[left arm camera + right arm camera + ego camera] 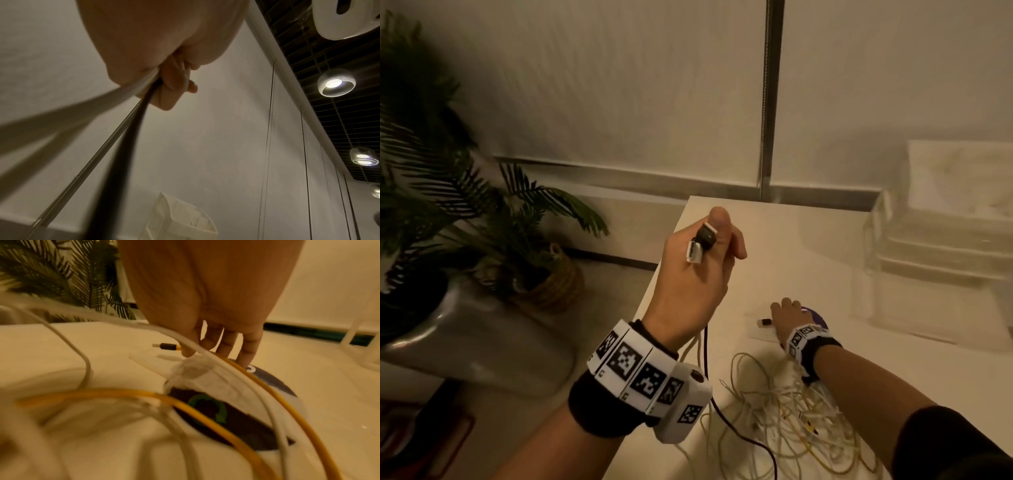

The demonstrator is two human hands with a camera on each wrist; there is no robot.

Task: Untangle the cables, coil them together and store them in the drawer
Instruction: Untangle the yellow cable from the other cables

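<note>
We hold our left hand point(697, 270) raised above the near-left corner of the table point(808, 240), fingers curled round a bunch of cables whose plugs point(700, 245), one black and two white, stick out past the thumb. From that fist a black cable point(714, 401) and white ones hang down to the tangle point(791, 407), which lies on the table just nearer us than the right hand. Our right hand point(786, 315) reaches down to the table farther in, fingers nearly straight. In the right wrist view the fingertips point(245, 360) rest at the edge of a dark round disc point(236, 415), while the thumb side meets a yellow cable point(287, 402) just behind its black plug point(167, 346). Whether we already pinch that plug end we cannot tell.

To do this step well, we judge that we should take the yellow cable by the plug itself and draw it slowly towards the left hand, keeping the gathered ends level. We let the loops slide free rather than tug, since a hard pull would likely tighten the knot. The clear drawers point(928, 253) stand at the table's far right, well apart from the tangle, so storing waits until the coil is made.
</note>
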